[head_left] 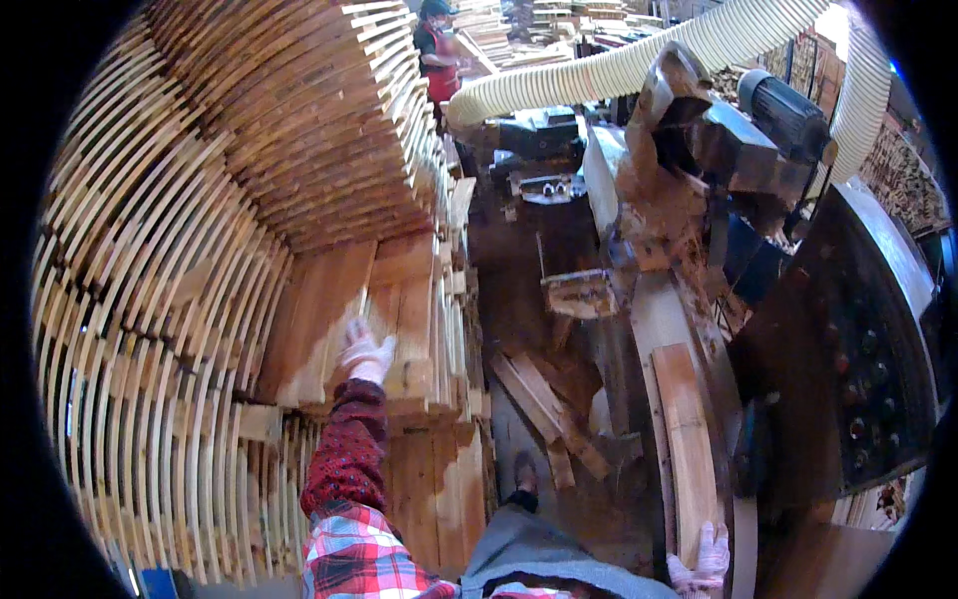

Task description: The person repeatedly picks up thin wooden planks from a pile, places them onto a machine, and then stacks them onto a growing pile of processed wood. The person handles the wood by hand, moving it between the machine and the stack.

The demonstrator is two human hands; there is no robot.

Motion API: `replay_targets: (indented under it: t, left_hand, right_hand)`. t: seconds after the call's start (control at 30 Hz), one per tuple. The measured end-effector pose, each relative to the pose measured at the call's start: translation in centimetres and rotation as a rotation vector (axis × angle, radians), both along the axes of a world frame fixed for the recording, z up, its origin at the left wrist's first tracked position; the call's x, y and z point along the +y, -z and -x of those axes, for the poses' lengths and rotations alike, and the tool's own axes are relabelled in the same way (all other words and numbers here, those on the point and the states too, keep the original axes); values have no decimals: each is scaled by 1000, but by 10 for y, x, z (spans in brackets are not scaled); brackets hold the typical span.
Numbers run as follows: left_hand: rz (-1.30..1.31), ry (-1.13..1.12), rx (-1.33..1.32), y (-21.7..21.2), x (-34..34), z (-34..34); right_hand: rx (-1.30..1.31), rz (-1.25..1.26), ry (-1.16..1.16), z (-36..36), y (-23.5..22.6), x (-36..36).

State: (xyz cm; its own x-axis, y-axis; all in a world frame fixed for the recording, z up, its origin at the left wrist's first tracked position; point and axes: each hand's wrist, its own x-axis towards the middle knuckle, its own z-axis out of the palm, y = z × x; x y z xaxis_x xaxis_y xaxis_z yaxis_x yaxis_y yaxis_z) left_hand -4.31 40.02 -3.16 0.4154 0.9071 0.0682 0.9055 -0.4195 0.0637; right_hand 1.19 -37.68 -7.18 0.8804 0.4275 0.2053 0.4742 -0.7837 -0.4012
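My left hand point(365, 353), in a pale glove, reaches forward over a stack of flat wooden boards point(404, 299). Its fingers are spread and nothing is in them; whether it touches the top boards I cannot tell. At the lower right, my gloved right hand point(702, 561) grips the near end of a long wooden board point(684, 429). That board lies lengthwise on the narrow bed point(659, 309) of a woodworking machine point(689, 140), its far end pointing toward the machine head.
Tall stacks of thin boards point(160, 329) rise on the left. Offcuts point(549, 404) lie on the floor near my foot point(525, 471). A ribbed hose point(639, 72) crosses above the machine, beside a motor point(783, 112). Another person point(439, 55) in a red apron stands at the back.
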Motion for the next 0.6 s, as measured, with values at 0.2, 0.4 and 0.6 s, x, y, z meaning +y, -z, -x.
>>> replay_targets:
  t: [0.2, 0.4, 0.6]
  left_hand:
    - [31, -117, 556, -26, 74, 46]
    - [66, 181, 224, -103, 55, 57]
    - [-246, 538, -375, 5, -134, 89]
  right_hand:
    - [-352, -259, -155, -162, 68, 104]
    - [-351, -355, -127, -300, 39, 215]
    - [36, -284, -464, -223, -50, 334]
